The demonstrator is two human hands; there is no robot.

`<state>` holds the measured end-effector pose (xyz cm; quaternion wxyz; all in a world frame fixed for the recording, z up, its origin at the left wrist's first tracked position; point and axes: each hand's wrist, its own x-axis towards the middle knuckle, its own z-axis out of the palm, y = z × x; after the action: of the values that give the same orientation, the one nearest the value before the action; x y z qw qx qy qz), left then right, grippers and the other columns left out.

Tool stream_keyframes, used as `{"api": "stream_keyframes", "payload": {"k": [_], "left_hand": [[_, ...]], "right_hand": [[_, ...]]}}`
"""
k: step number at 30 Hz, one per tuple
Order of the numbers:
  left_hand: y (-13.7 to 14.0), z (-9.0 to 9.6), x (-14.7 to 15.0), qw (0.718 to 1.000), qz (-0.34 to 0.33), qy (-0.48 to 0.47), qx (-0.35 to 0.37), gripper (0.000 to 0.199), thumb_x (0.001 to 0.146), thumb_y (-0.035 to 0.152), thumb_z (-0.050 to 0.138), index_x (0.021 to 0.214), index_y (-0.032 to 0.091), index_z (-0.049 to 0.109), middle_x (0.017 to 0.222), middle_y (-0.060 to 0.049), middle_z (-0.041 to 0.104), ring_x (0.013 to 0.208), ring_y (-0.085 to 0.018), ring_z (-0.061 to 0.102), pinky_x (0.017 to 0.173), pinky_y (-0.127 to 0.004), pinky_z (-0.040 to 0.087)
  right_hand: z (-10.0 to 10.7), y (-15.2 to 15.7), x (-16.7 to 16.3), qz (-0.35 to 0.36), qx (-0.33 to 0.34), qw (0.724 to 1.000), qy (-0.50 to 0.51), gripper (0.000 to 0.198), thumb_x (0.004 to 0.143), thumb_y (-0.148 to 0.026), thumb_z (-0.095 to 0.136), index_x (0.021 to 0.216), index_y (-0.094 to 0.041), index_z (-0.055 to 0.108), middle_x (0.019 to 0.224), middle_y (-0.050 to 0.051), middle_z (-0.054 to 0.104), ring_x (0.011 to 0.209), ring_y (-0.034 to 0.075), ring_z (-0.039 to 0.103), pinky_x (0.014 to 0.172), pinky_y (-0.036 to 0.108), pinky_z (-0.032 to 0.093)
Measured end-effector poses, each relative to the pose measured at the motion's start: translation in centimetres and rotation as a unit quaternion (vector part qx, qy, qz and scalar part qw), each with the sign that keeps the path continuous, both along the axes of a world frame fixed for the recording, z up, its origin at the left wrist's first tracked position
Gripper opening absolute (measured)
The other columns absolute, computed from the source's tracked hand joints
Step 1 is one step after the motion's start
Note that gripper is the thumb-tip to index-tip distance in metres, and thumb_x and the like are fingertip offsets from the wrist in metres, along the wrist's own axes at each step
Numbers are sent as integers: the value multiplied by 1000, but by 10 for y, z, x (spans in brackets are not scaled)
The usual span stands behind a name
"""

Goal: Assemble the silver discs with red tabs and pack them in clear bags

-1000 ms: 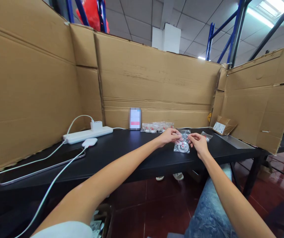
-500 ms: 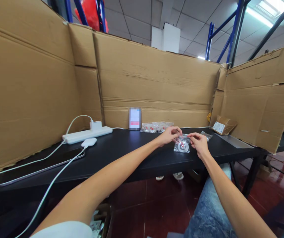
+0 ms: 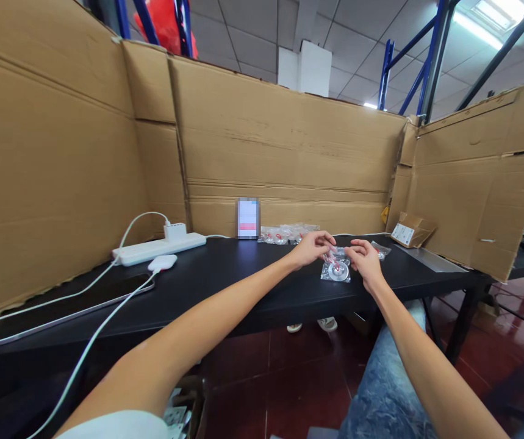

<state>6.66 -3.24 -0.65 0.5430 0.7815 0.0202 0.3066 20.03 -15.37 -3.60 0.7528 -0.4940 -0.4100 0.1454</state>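
Between my hands, at the front of the black table, is a small clear plastic bag. Inside it shows a round, pale metallic disc with something red on it; its exact kind I cannot make out. My left hand is closed at the bag's upper left edge, fingertips pinched on the plastic. My right hand pinches the upper right edge. Just behind my right hand lies another small clear bag. Several similar bags with red bits lie in a row at the back of the table.
A propped-up phone with a blurred screen stands at the back. To the left are a white power strip, cables and a flat tablet. A small cardboard box sits at right; cardboard walls enclose the table.
Both hands stay at the bag's top with only slight finger movement. The red part inside has shifted upward and left over the disc. The whole view has moved slightly.
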Motion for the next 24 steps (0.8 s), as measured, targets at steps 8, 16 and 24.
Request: {"api": "stream_keyframes", "payload": {"k": [8,16,24], "left_hand": [[-3,1,-3,999,-29,43,-6,36,73,30,74,100,12,59,77,-6,70,63,-15,68,62,-31,57],[2,3,-10,976,-10,181,121,43,76,56,64,70,13,59,56,0,59,42,-9,53,39,-19,41],[2,2,-12,970,-48,187,148,39,77,52,63,73,13,61,58,1,56,43,-8,51,39,-18,40]], "right_hand": [[-2,-2,0,68,-45,989,-122,32,60,-43,79,74,-15,71,70,4,70,63,16,60,60,26,46],[-5,-1,2,79,-69,989,-100,32,58,-39,80,75,-14,72,67,7,71,61,18,64,57,27,47],[-4,-3,-1,119,-96,983,-97,32,57,-37,82,75,-13,72,66,7,72,57,16,64,54,24,45]]}}
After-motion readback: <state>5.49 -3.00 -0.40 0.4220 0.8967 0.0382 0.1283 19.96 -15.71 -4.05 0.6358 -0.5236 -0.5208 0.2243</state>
